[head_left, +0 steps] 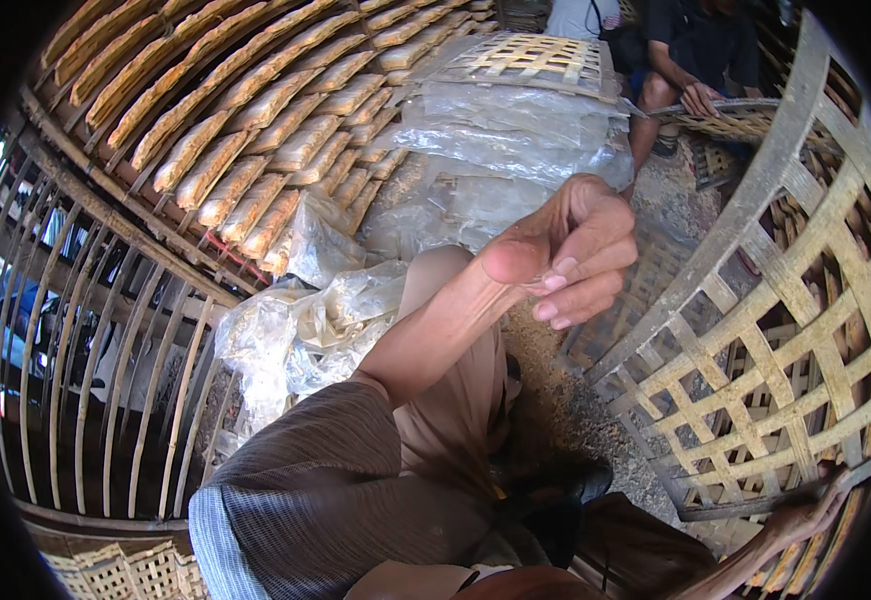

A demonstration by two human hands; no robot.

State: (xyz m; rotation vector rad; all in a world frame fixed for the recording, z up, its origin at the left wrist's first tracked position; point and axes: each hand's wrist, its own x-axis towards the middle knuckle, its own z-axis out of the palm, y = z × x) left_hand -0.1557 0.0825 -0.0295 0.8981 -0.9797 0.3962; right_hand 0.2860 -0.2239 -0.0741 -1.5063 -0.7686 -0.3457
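My left hand (575,250) is raised in the middle, above my knee. Its fingers curl in toward the thumb, and anything between them is too small or hidden to make out. At the lower right, my right hand (805,518) grips the lower rim of a woven bamboo tray (755,370). This tray has an open lattice and a flat frame, and it stands tilted on edge along my right side. Crumpled clear plastic sheets (305,330) lie to the left of my left forearm.
Long rows of pale, bark-edged slabs (245,140) lean on a rack at the upper left. Below them is a slatted bamboo barrier (85,350). Another lattice tray (530,60) lies on plastic sheets (505,125) ahead. A co-worker's hand (700,98) holds a tray at the upper right.
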